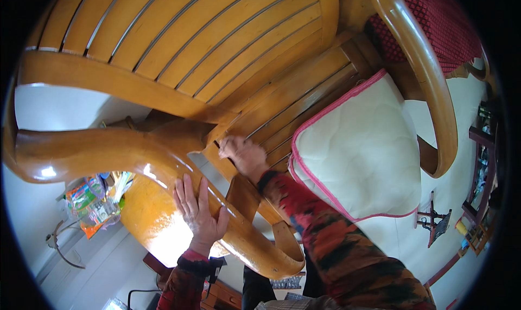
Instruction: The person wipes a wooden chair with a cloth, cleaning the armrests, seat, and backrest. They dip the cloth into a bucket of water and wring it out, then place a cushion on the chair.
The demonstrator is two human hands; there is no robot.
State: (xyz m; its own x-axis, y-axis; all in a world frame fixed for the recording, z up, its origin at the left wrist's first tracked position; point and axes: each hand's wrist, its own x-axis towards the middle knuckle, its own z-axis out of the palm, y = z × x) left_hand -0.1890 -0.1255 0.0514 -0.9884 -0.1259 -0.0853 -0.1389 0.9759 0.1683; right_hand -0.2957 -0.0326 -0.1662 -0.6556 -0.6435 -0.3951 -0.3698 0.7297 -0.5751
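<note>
My left hand (pixel 200 214) lies on the glossy wooden armrest (pixel 179 163) of a slatted chair, palm down with its fingers spread. My right hand (pixel 246 155), blurred, is over the near corner of the slatted seat (pixel 293 106), close to where seat and backrest meet. Its fingers are bent, and the blur hides whether anything is in them. A cream seat pad (pixel 362 155) with pink edging is folded over on the seat, beside my right forearm. Above stretches the slatted wooden backrest (pixel 195 37).
The far armrest (pixel 423 65) curves along the right, beside red patterned fabric (pixel 439 29). At left, plastic-wrapped packages (pixel 93 204) sit by a shiny wooden tabletop (pixel 142 212). A small dark folding stool (pixel 435 222) stands on the pale floor (pixel 390 245).
</note>
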